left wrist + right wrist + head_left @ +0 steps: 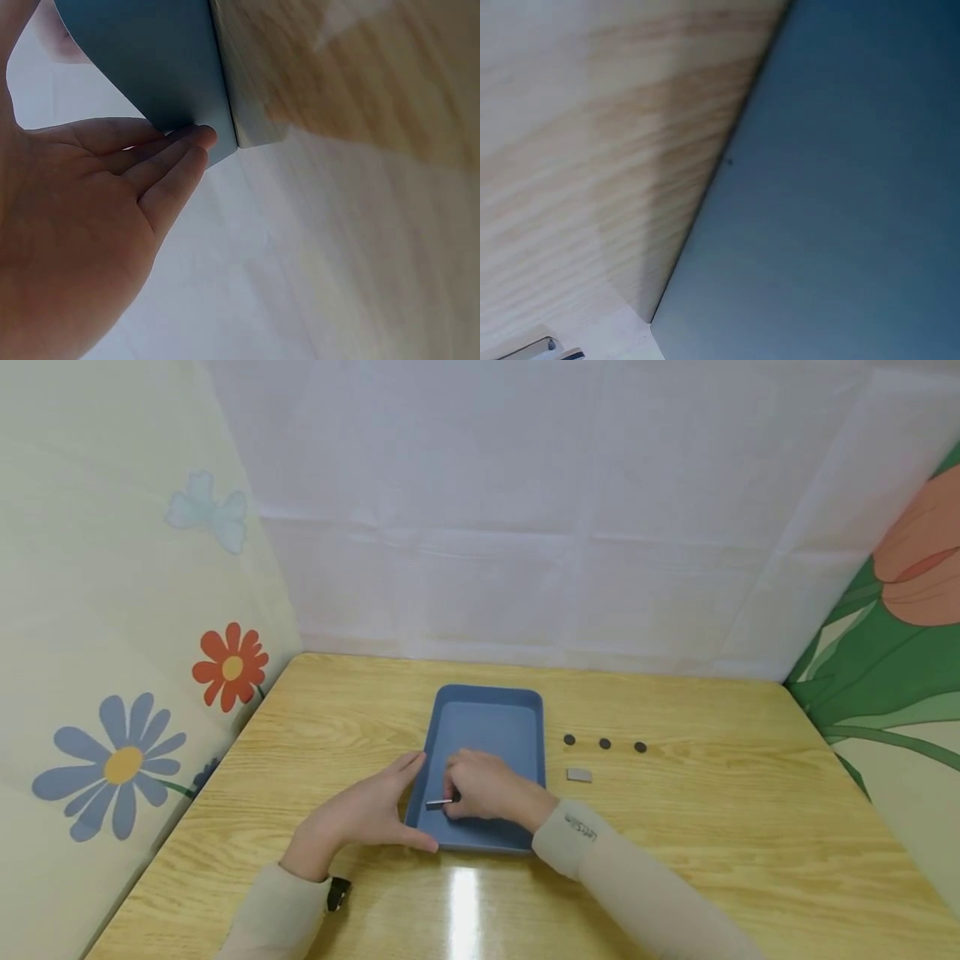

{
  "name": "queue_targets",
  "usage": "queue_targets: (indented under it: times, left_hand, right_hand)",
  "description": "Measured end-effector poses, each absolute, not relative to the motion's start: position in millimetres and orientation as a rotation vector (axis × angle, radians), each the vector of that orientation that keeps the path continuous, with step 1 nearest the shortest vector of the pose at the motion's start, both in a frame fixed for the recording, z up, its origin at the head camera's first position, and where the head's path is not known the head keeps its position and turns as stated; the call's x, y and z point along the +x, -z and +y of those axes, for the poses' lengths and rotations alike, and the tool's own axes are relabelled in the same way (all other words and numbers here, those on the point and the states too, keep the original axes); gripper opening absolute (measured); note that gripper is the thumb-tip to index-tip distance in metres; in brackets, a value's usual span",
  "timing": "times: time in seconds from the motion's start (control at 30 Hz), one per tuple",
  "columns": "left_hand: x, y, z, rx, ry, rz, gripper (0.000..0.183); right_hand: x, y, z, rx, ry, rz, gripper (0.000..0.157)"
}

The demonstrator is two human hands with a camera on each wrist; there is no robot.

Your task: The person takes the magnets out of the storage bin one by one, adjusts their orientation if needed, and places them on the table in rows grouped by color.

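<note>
A shallow blue tray (491, 727) lies on the wooden table. My left hand (367, 806) rests along its left side, thumb at the near left corner. In the left wrist view the extended fingers (169, 169) touch the tray's outer wall (161, 60). My right hand (483, 787) is curled low over the near part of the tray. It pinches a small flat silver bar (438, 804), which sticks out to the left with a dark bit beside the fingertips. The right wrist view has only the tray's side (817, 187), with that hand out of sight.
Three small black discs lie in a row right of the tray, the nearest disc (569, 739) close to its rim. Below them is a silver rectangular block (579, 775). A white cloth wall (525, 527) stands behind the table (712, 827), with flower-printed panels at both sides.
</note>
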State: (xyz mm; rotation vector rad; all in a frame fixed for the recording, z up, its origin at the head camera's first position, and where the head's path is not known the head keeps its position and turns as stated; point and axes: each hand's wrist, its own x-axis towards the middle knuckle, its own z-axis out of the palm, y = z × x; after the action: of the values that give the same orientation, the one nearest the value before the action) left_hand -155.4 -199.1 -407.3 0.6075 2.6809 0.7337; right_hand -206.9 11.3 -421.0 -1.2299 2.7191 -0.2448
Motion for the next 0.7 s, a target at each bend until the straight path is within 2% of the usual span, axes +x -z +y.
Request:
queue_targets:
  times: [0.33, 0.7]
  left_hand:
    - [-153.3, 407.5, -199.8, 0.614, -0.712, 2.698, 0.135]
    - [-152.7, 405.3, -198.7, 0.59, -0.706, 2.707, 0.135]
  right_hand:
    - [-204.2, 417.1, 18.9, -1.398, 0.273, 2.775, 0.012]
    - [-209.2, 407.4, 30.2, -1.369, 0.36, 2.836, 0.01]
